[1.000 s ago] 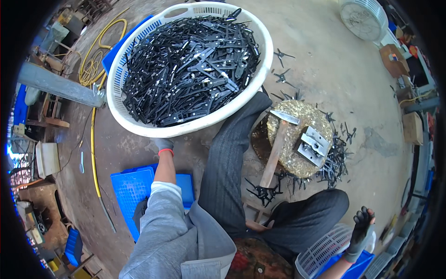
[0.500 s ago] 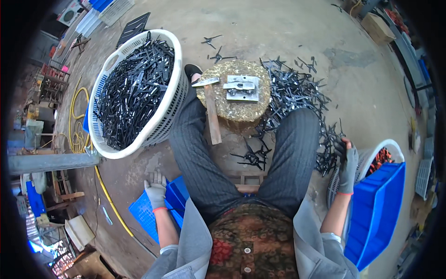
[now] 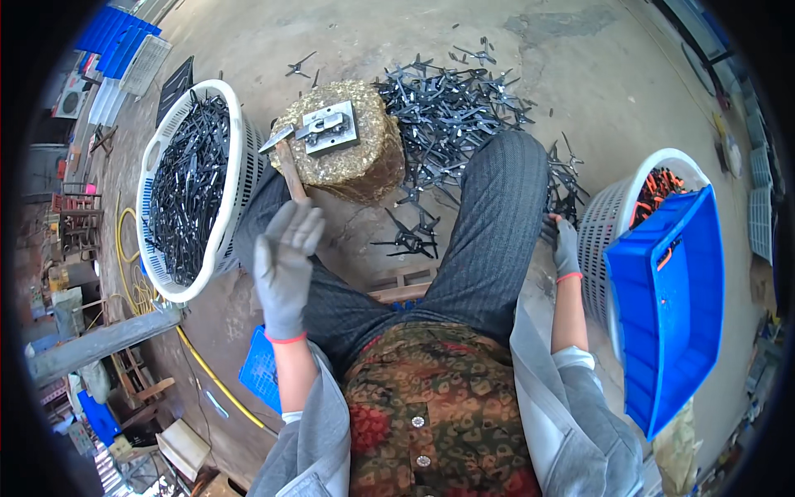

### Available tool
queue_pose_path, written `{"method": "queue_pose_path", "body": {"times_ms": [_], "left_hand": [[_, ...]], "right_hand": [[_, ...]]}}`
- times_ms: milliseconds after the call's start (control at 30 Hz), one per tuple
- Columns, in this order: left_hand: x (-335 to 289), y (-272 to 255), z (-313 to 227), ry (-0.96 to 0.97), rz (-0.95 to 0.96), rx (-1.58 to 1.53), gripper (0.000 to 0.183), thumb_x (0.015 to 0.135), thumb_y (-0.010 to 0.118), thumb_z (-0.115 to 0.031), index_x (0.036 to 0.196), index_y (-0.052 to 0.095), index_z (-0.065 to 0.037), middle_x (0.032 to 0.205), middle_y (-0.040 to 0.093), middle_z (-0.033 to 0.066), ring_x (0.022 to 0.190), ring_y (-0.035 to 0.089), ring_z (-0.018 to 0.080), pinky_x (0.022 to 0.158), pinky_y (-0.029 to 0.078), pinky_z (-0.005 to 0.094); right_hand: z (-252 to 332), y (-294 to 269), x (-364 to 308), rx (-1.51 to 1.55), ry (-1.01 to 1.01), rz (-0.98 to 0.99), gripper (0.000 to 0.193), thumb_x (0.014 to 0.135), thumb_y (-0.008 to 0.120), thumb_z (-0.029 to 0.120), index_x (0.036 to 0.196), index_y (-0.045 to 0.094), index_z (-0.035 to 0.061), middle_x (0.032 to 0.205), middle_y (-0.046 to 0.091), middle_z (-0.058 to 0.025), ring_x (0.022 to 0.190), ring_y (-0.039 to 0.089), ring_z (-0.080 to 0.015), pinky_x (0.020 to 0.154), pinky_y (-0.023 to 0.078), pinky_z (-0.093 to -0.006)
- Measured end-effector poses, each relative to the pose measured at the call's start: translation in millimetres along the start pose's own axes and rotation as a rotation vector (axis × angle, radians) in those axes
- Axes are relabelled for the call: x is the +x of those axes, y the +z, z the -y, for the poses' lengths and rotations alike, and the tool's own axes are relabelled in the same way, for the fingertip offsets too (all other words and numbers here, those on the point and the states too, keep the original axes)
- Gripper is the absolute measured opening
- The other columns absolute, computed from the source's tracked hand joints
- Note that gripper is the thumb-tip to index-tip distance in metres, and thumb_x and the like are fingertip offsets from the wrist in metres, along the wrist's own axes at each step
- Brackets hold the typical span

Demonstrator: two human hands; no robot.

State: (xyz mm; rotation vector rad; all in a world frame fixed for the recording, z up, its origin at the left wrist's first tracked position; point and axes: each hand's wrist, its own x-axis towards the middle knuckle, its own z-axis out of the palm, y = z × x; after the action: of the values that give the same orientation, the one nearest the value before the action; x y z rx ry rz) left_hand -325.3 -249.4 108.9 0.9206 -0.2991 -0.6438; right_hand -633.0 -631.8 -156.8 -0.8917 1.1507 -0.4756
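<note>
Left hand (image 3: pixel 286 269), in a grey glove with a reddish cuff edge: raised over the left thigh, fingers open and extended, nothing seen in its grasp. Its fingertips point at the lower end of a hammer with a pale wooden handle and a grey metal head (image 3: pixel 290 170); contact cannot be told from this angle.

Hammer position: head on the near-left edge of a round, rough, yellowish-brown stump-like block (image 3: pixel 364 161), handle slanting down off it. Just beside the head, on the same block, lies a flat silvery rectangular metal plate (image 3: pixel 328 128) with a raised metal piece on top.

Right hand (image 3: pixel 565 248), gloved likewise: lowered outside the right knee, fingers partly bent — grip or contents cannot be told. Nearest to it are black, slender, branching clamp-like parts (image 3: pixel 455 116), heaped on the floor right of the block and straggling toward that hand.

Surroundings: at left, an oval white perforated plastic basket (image 3: pixel 240 174) full of dark, narrow pieces (image 3: pixel 190 190). At right, a second white perforated basket (image 3: pixel 596 232) holds orange-and-black pieces (image 3: pixel 657 195) — a blue rectangular plastic tray (image 3: pixel 696 306) leans tilted against it.
</note>
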Motion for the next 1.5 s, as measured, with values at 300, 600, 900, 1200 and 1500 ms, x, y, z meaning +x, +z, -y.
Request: {"method": "queue_pose_path", "body": {"times_ms": [300, 600, 900, 1200, 1500], "left_hand": [[15.5, 23.4, 84.3, -0.408, 0.171, 0.730, 0.038, 0.096, 0.044, -0.022, 0.123, 0.049, 0.005, 0.121, 0.056, 0.0139, 0.112, 0.053, 0.0205, 0.097, 0.039, 0.0293], [8.1, -20.5, 87.7, -0.262, 0.133, 1.175, 0.034, 0.087, 0.052, -0.012, 0.116, 0.053, 0.006, 0.112, 0.057, 0.0229, 0.106, 0.055, 0.0350, 0.092, 0.043, 0.0361], [8.7, -27.4, 82.5, -0.323, 0.153, 1.294, 0.034, 0.090, 0.049, -0.010, 0.120, 0.050, 0.006, 0.115, 0.055, 0.0180, 0.109, 0.053, 0.0269, 0.095, 0.039, 0.0316], [9.5, -24.1, 73.5, -0.241, 0.142, 1.227, 0.034, 0.091, 0.049, -0.011, 0.120, 0.050, 0.005, 0.115, 0.056, 0.0146, 0.108, 0.053, 0.0226, 0.094, 0.039, 0.0301], [-0.5, 24.1, 16.7, -0.153, -0.021, 0.855, 0.046, 0.098, 0.041, -0.028, 0.124, 0.047, 0.008, 0.122, 0.055, 0.0169, 0.112, 0.053, 0.0211, 0.099, 0.036, 0.0308]], "right_hand": [[-31.5, 19.2, 21.4, -0.377, -0.109, 0.000, 0.025, 0.091, 0.052, 0.024, 0.093, 0.065, 0.0031, 0.087, 0.067, -0.0042, 0.073, 0.063, -0.0148, 0.063, 0.050, -0.0284], [37.7, 215.1, 112.4, -1.068, -0.826, 0.133, 0.019, 0.082, 0.057, 0.023, 0.094, 0.060, 0.0082, 0.090, 0.062, -0.0140, 0.083, 0.060, -0.0334, 0.071, 0.048, -0.0422], [41.0, 265.7, 183.3, -1.879, -0.471, 0.233, 0.025, 0.080, 0.054, 0.023, 0.091, 0.067, 0.0039, 0.091, 0.067, -0.0170, 0.086, 0.065, -0.0322, 0.073, 0.050, -0.0443], [77.6, 206.1, 98.2, -0.547, -0.201, 0.355, 0.026, 0.091, 0.053, 0.024, 0.082, 0.059, 0.0007, 0.063, 0.052, -0.0040, 0.056, 0.050, -0.0114, 0.055, 0.045, -0.0290], [192.9, 190.7, -141.9, -0.007, -0.317, 0.548, 0.030, 0.094, 0.049, 0.032, 0.083, 0.050, 0.0038, 0.055, 0.034, 0.0025, 0.053, 0.041, -0.0120, 0.057, 0.039, -0.0261]]}}
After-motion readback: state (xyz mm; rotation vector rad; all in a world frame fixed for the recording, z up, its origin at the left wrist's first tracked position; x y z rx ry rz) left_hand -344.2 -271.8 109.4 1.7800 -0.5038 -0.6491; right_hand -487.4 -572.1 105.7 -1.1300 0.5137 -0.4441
